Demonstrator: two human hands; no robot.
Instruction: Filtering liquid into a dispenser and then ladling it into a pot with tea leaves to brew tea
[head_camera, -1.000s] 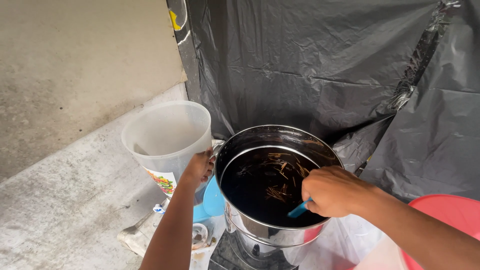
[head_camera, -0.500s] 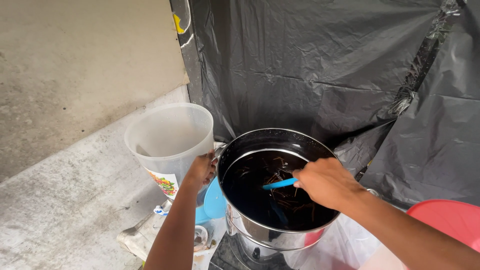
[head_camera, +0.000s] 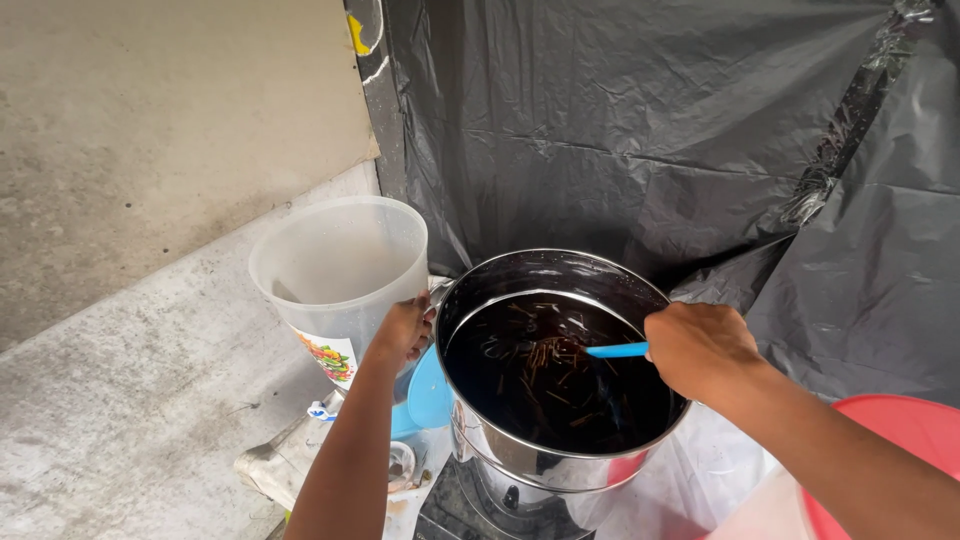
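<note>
We are gripping a blue utensil (head_camera: 617, 350) in our right hand (head_camera: 700, 348) over the steel pot (head_camera: 560, 470) of dark liquid, while our left hand (head_camera: 402, 330) is clasping the pot's left rim beside the clear jug (head_camera: 335, 262).

Blue-handled utensil (head_camera: 617, 350) in steel pot (head_camera: 520, 465) (dark liquid, floating sticks).

A steel pot (head_camera: 560, 400) sits at lower centre with liquid and sticks (head_camera: 545, 365) in it, a plastic jug (head_camera: 335, 270) just left of it, sheeting (head_camera: 650, 140) behind, and a basin (head_camera: 900, 440) at lower right.
</note>
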